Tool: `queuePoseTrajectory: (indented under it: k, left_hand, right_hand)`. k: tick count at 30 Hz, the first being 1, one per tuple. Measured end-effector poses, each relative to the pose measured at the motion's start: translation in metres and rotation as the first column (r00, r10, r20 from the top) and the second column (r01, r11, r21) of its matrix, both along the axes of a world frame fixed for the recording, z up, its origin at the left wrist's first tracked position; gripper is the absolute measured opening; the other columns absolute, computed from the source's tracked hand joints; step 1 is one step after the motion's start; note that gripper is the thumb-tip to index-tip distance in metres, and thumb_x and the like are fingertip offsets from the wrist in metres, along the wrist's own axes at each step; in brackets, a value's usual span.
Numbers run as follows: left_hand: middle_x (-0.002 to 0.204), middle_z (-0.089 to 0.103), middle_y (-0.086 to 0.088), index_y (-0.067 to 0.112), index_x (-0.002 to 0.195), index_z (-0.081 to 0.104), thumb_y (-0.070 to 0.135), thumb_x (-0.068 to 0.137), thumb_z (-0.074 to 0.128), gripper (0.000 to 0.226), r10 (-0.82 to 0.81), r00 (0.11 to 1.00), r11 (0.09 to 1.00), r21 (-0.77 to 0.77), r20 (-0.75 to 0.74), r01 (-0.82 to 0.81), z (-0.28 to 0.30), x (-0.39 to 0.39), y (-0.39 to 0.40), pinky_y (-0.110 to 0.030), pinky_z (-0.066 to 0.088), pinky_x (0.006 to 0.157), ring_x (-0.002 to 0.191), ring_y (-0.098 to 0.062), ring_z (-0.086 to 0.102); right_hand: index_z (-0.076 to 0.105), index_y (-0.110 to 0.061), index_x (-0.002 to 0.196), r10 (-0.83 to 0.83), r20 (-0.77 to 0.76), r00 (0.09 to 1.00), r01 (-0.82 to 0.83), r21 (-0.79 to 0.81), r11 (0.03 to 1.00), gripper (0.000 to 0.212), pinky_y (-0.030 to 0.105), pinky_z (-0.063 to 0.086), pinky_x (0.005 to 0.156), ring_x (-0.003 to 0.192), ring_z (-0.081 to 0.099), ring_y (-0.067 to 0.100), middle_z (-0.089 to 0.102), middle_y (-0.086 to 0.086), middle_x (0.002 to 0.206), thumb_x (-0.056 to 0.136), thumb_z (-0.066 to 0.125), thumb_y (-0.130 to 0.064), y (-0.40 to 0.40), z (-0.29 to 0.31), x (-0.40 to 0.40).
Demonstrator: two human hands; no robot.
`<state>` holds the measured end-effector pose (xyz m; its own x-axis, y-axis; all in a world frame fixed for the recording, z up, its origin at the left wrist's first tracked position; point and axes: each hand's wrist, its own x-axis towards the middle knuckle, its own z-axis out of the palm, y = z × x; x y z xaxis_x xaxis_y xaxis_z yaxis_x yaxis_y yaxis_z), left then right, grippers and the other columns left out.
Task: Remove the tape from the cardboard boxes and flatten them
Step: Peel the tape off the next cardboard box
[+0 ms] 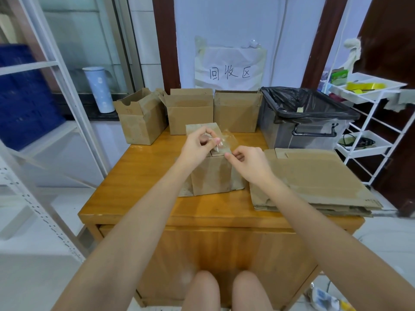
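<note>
**Two hands pinch clear tape over a box**

Both hands work above the cardboard box (211, 173) standing near the middle of the wooden table (143, 176). The left hand (197, 145) pinches a strip of clear tape (225, 140) between thumb and fingertips; the right hand (249, 161) pinches its nearer end. Three opened boxes (190, 111) line the far edge. A stack of flattened cardboard (314, 180) lies at the right edge, just before the bag-lined bin (303, 117) in the far right corner.
</note>
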<state>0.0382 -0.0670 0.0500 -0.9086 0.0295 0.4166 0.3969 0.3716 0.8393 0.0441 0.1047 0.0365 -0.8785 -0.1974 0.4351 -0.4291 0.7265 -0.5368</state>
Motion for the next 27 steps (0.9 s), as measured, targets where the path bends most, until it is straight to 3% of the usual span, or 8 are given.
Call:
queuePoseTrajectory:
  k: [7, 9, 12, 15, 18, 20, 22, 27]
  left_hand:
    - [0.078, 0.073, 0.001, 0.017, 0.089, 0.057, 0.021, 0.092, 0.063, 0.008, -0.028, 0.999, 1.0, 0.015, 0.03, 0.028, 0.001, -0.001, -0.002, -0.04, 0.053, 0.087, 0.085, -0.026, 0.07]
    - [0.08, 0.073, 0.0, 0.015, 0.09, 0.056, 0.02, 0.093, 0.062, 0.009, -0.045, 0.998, 0.999, 0.01, 0.032, 0.045, 0.002, -0.001, -0.002, -0.032, 0.053, 0.085, 0.085, -0.023, 0.07]
    - [0.077, 0.072, 0.004, 0.016, 0.088, 0.055, 0.017, 0.093, 0.061, 0.009, -0.079, 0.996, 0.997, 0.006, 0.038, 0.078, 0.006, 0.001, -0.002, -0.017, 0.052, 0.077, 0.075, -0.006, 0.069]
    - [0.076, 0.071, 0.003, 0.012, 0.09, 0.055, 0.016, 0.094, 0.06, 0.007, -0.099, 0.994, 0.995, 0.003, 0.046, 0.099, 0.008, 0.002, -0.003, -0.011, 0.049, 0.069, 0.071, -0.002, 0.066]
    - [0.075, 0.072, 0.005, 0.019, 0.088, 0.055, 0.021, 0.094, 0.06, 0.008, -0.081, 0.995, 0.997, -0.011, 0.055, 0.082, 0.009, 0.001, -0.006, -0.015, 0.05, 0.078, 0.075, -0.004, 0.068]
    - [0.074, 0.072, 0.007, 0.022, 0.087, 0.054, 0.022, 0.094, 0.06, 0.009, -0.075, 0.995, 0.997, -0.025, 0.065, 0.077, 0.008, 0.0, -0.007, -0.017, 0.049, 0.08, 0.076, -0.004, 0.068]
    - [0.074, 0.072, 0.007, 0.023, 0.086, 0.054, 0.022, 0.094, 0.059, 0.01, -0.077, 0.994, 0.997, -0.023, 0.072, 0.079, 0.009, 0.001, -0.006, -0.016, 0.049, 0.079, 0.076, -0.004, 0.068]
    - [0.07, 0.071, 0.005, 0.024, 0.085, 0.053, 0.022, 0.095, 0.059, 0.011, -0.06, 0.995, 0.996, -0.059, 0.077, 0.065, 0.006, 0.001, -0.005, -0.034, 0.05, 0.09, 0.077, -0.009, 0.068]
  right_hand:
    - [0.068, -0.005, 0.088, 0.024, -0.005, 1.0, -0.023, 0.149, 0.989, 0.029, 0.039, 0.055, 0.074, 0.074, 0.064, 0.021, 0.069, 0.004, 0.077, 0.093, 0.054, -0.029, -0.004, 0.009, 0.006]
    - [0.066, -0.003, 0.086, 0.015, -0.034, 0.999, -0.007, 0.241, 0.97, 0.029, 0.04, 0.054, 0.071, 0.073, 0.063, 0.024, 0.068, 0.008, 0.076, 0.093, 0.051, -0.027, -0.005, 0.011, 0.006]
    - [0.063, -0.001, 0.091, 0.033, -0.05, 0.998, -0.014, 0.347, 0.938, 0.026, 0.041, 0.053, 0.069, 0.073, 0.063, 0.027, 0.066, 0.011, 0.079, 0.093, 0.048, -0.021, -0.005, 0.011, 0.005]
    - [0.062, -0.002, 0.093, 0.057, -0.044, 0.997, -0.036, 0.377, 0.926, 0.022, 0.04, 0.052, 0.069, 0.074, 0.063, 0.027, 0.065, 0.011, 0.079, 0.095, 0.046, -0.017, -0.001, 0.009, 0.005]
    - [0.065, -0.006, 0.107, 0.12, 0.004, 0.993, -0.117, 0.257, 0.959, 0.027, 0.033, 0.053, 0.078, 0.086, 0.065, 0.021, 0.069, 0.007, 0.093, 0.099, 0.048, -0.025, 0.007, 0.008, 0.007]
    - [0.063, -0.008, 0.12, 0.148, 0.101, 0.984, -0.163, 0.155, 0.974, 0.043, 0.029, 0.052, 0.088, 0.099, 0.064, 0.015, 0.069, 0.003, 0.107, 0.094, 0.055, -0.041, 0.011, 0.009, 0.01]
    - [0.06, -0.011, 0.125, 0.113, 0.11, 0.987, -0.13, 0.164, 0.978, 0.056, 0.031, 0.051, 0.093, 0.106, 0.063, 0.013, 0.067, 0.001, 0.115, 0.086, 0.062, -0.051, 0.011, 0.007, 0.011]
    - [0.062, -0.012, 0.116, 0.03, 0.037, 0.999, -0.035, 0.141, 0.989, 0.038, 0.029, 0.051, 0.087, 0.105, 0.061, 0.015, 0.066, 0.002, 0.112, 0.087, 0.067, -0.035, 0.005, 0.0, 0.007]
